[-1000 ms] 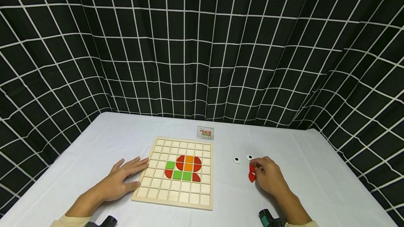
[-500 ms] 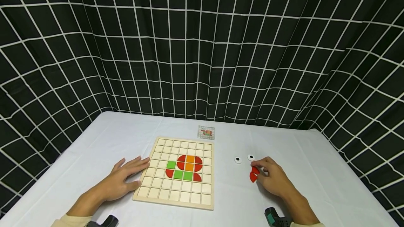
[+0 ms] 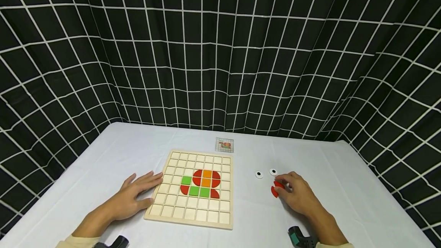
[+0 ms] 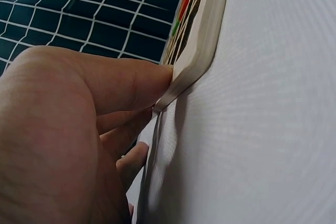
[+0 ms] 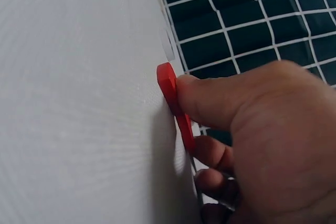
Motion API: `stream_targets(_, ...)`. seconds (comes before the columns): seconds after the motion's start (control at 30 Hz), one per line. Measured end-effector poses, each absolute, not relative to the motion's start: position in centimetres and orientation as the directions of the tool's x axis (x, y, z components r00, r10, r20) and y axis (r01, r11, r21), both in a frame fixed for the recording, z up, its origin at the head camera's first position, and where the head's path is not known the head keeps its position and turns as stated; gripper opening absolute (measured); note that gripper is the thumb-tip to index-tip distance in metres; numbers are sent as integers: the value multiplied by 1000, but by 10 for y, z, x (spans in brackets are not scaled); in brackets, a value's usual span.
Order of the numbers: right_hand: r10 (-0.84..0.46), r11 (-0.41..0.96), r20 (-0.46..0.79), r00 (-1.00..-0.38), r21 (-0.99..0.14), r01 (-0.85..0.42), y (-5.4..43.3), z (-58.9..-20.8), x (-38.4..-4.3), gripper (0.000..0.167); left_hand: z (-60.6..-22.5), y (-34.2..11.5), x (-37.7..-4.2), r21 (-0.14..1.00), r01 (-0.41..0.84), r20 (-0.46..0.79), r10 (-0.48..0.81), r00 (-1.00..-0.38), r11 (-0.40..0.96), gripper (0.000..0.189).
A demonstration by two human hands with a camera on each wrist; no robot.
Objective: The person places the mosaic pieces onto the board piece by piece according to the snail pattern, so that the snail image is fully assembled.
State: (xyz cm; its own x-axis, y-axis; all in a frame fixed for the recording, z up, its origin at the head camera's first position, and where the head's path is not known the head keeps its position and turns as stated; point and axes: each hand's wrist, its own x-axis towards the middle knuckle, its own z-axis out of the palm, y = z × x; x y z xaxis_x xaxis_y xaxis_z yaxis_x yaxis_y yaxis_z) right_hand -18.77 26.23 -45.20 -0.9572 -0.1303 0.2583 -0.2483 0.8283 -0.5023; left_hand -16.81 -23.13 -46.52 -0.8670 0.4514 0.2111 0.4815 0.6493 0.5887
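Observation:
A square wooden grid board (image 3: pixel 178 213) lies on the table, bearing a figure of red, green and orange tiles (image 3: pixel 206 182). My left hand (image 3: pixel 129 200) rests along the board's left edge, fingers extended; in the left wrist view its thumb (image 4: pixel 139 82) touches the board's corner. Right of the board, my right hand (image 3: pixel 298 192) pinches a red quarter-circle tile (image 3: pixel 279 184) between thumb and index finger. A second red tile (image 3: pixel 274 191) lies against it. In the right wrist view the thumb (image 5: pixel 210 98) presses beside the nearer red tile (image 5: pixel 167 85); the fingers partly hide behind it.
Two white eye discs, one on the left (image 3: pixel 259 174) and one on the right (image 3: pixel 273 172), lie just beyond my right hand. A small pattern card (image 3: pixel 224 145) is behind the board. A black curtain with white grid lines (image 3: pixel 220 49) surrounds the white table (image 3: pixel 248 209).
My right fingers have shifted slightly on the red tiles, and these have turned and moved a little at the same spot. The left hand and board have stayed put.

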Motion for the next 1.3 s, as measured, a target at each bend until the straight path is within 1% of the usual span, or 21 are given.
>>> stream_targets(0.1,-101,833,280,-955,-501,-235,260,-454,-189,10,-465,-231,-169,582,486,216,452,-865,652,53)
stream_targets(0.13,-92,834,281,-955,-503,-228,259,-454,-190,9,-465,-232,-169,582,486,218,451,-866,652,53)
stream_targets(0.3,-85,837,243,-966,-509,-201,259,-451,-189,9,-464,-231,-167,592,481,217,447,-868,647,52)
stream_targets(0.43,-142,815,196,-970,-533,-227,267,-446,-187,24,-466,-231,-166,593,479,213,448,-868,647,53)
stream_targets(0.5,-172,805,176,-969,-542,-242,271,-445,-186,28,-466,-231,-166,590,480,214,448,-868,649,53)
stream_targets(0.67,-187,826,170,-968,-506,-249,273,-448,-189,20,-465,-231,-168,578,494,228,453,-862,649,53)
stream_targets(0.8,-143,847,200,-969,-481,-224,271,-451,-189,18,-466,-231,-168,579,492,226,452,-863,650,54)
stream_targets(0.93,-94,843,255,-962,-494,-213,269,-451,-188,20,-467,-232,-168,587,479,211,448,-869,653,53)
stream_targets(1.17,-83,813,426,-901,-494,-309,261,-445,-185,21,-466,-230,-169,591,482,205,458,-865,647,52)
stream_targets(1.3,-88,768,489,-868,-521,-372,247,-437,-185,21,-464,-232,-168,592,473,197,452,-870,652,52)
